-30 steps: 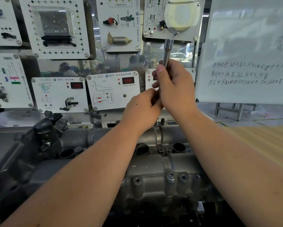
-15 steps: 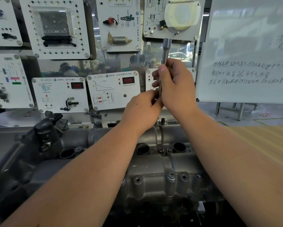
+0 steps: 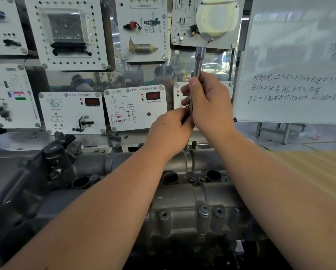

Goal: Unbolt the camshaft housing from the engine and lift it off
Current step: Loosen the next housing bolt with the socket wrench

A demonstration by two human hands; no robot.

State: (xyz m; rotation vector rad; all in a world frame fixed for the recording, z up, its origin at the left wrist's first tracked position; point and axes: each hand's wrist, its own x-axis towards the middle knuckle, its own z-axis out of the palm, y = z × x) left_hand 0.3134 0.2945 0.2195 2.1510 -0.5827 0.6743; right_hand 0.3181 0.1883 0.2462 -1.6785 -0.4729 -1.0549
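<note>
Together, both hands were raised above the far edge of the engine, meeting around one slim metal tool. The right hand (image 3: 210, 103) was uppermost, its fingers curled shut around the shaft of the socket wrench (image 3: 197, 65), thumb pressed along the shaft and pointing up. The tool stood nearly upright, its wider socket-like end rising clear above the fist. The left hand (image 3: 168, 131) sat just below and touching the right, fingers closed around the lower part of the same tool, though its fingertips were hidden behind the knuckles. Both forearms stretched forward from the bottom corners of the view and crossed over the metal casting.

Below them lay the camshaft housing (image 3: 182, 207), a dull grey casting on top of the engine, running left to right across the lower half of the view. It had round open bores along its middle and a row of raised bolt bosses on the near side; one boss held a bolt (image 3: 204, 210) with a bright washer. A dark bracket assembly (image 3: 52, 158) stood at its left end.

Behind the engine hung white training panels (image 3: 135, 108) with gauges and diagrams, and a whiteboard (image 3: 291, 61) with handwriting stood to the right. The forearms hid much of the housing's centre.
</note>
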